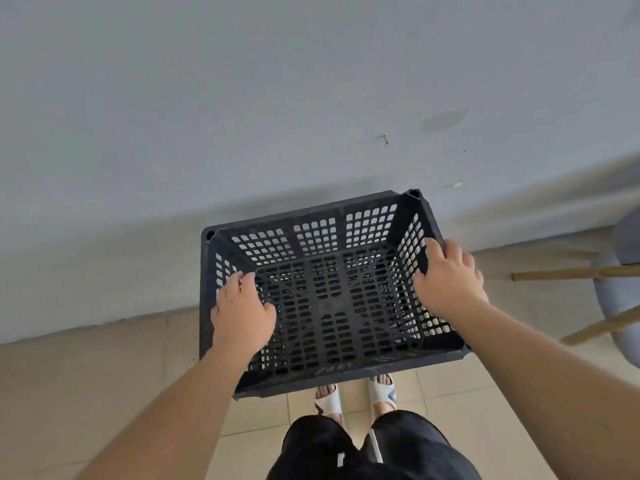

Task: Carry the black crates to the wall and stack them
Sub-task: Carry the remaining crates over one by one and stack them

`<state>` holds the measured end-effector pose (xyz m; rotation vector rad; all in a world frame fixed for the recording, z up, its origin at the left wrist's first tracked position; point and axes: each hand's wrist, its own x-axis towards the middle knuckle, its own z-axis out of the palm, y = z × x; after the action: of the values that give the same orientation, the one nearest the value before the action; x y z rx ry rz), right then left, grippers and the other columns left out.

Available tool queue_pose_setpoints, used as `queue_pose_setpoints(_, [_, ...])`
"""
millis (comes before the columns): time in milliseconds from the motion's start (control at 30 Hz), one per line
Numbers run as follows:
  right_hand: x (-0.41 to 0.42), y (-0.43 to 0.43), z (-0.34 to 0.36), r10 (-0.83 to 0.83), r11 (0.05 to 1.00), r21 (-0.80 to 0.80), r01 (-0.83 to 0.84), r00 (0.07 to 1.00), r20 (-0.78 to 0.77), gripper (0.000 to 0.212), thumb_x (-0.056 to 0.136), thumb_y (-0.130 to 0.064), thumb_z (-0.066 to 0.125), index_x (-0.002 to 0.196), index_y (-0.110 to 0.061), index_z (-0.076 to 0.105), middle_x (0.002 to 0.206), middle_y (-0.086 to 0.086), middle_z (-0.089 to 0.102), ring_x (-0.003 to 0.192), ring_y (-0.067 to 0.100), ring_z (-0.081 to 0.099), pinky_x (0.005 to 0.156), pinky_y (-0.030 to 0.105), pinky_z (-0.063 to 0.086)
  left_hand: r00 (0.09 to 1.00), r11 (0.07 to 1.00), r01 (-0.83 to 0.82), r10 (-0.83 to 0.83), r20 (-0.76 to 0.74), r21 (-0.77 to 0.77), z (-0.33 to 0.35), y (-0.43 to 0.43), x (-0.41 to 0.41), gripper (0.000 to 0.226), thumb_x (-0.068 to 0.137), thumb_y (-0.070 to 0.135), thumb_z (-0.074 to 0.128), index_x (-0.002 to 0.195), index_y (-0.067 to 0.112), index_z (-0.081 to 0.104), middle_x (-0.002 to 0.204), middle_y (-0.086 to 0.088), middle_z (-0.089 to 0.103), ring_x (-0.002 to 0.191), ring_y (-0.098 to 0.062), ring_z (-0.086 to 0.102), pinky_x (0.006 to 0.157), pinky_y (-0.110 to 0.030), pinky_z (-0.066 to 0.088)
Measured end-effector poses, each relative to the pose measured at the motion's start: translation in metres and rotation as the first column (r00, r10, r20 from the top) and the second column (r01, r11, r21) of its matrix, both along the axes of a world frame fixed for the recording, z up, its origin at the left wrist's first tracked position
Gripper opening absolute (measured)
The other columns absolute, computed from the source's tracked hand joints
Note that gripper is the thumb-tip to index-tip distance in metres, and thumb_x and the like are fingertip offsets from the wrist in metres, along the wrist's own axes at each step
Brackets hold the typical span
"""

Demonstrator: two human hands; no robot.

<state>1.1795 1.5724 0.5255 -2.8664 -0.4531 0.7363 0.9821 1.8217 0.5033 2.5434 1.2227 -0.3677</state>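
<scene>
Item, lower centre of frame: black shorts (374, 452), soft cloth, with two bare forearms reaching up the frame from the lower corners.

Item: white sandals (329, 401), on pale square floor tiles (86, 375), smooth with thin joints.

Item: black crate (332, 306), centre of frame. Rigid moulded plastic, rectangular, open-topped, its walls and base pierced in a grid of small slots, with socketed corner posts. It is empty and tilted slightly, its far side close to the wall (242, 98), a matt grey-blue surface with faint marks.

Grip: left hand (242, 317) is curled over the left rim; right hand (446, 278) is curled over the right rim. Both hold the crate.

Item, right edge: chair (571, 271), wooden legs and grey seat.

Step, judged: end of the carry, at the setting-down point. Whether another crate sits beneath cannot be told, since the base slots show only dark. The next move calls for level lowering, corners squared.
</scene>
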Motion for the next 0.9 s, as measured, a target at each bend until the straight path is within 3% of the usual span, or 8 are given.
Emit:
queue_pose_setpoints(167, [-0.033,-0.019,0.025,-0.102,0.995,0.016,0.101,0.995,0.006,0.067,0.098,-0.037,0.045,0.157,-0.030,0.012,0.163,0.008,0.019,0.148,0.036,0.021,0.117,0.057,0.025,0.968,0.969,0.235,-0.226,0.108,-0.077,0.021,-0.036,0.041,0.058,0.099,0.032,0.052,0.154,0.018,0.036,0.156,-0.002,0.036,0.141,-0.025,0.035,0.110,-0.046,0.041])
queue_pose_setpoints(333, [-0.082,-0.050,0.046,-0.323,0.946,0.036,0.321,0.945,0.047,0.063,0.098,-0.037,0.045,0.155,-0.033,0.017,0.164,0.004,0.020,0.150,0.034,0.018,0.119,0.057,0.022,0.863,0.857,0.501,-0.484,0.145,-0.118,0.036,-0.075,0.062,0.059,0.100,0.038,0.050,0.154,0.021,0.034,0.156,0.000,0.035,0.139,-0.022,0.037,0.106,-0.044,0.045])
queue_pose_setpoints(600, [-0.177,-0.108,0.070,-0.604,0.797,0.031,0.603,0.795,0.053,0.068,0.099,-0.046,0.041,0.157,-0.033,0.008,0.167,0.006,0.011,0.152,0.036,0.011,0.119,0.060,0.019,0.542,0.538,0.839,-0.822,0.175,-0.075,0.070,-0.151,0.059,0.059,0.099,0.042,0.047,0.153,0.023,0.035,0.155,0.000,0.036,0.137,-0.022,0.039,0.105,-0.045,0.045])
queue_pose_setpoints(900, [-0.292,-0.227,0.094,-0.873,0.485,0.013,0.875,0.483,0.068,0.074,0.097,-0.053,0.042,0.160,-0.033,0.008,0.169,0.003,0.005,0.153,0.033,0.009,0.116,0.060,0.023,0.141,0.136,0.990,-0.970,0.200,-0.037,0.105,-0.312,0.019,0.061,0.097,0.043,0.048,0.154,0.024,0.035,0.158,-0.001,0.035,0.140,-0.024,0.038,0.109,-0.045,0.040])
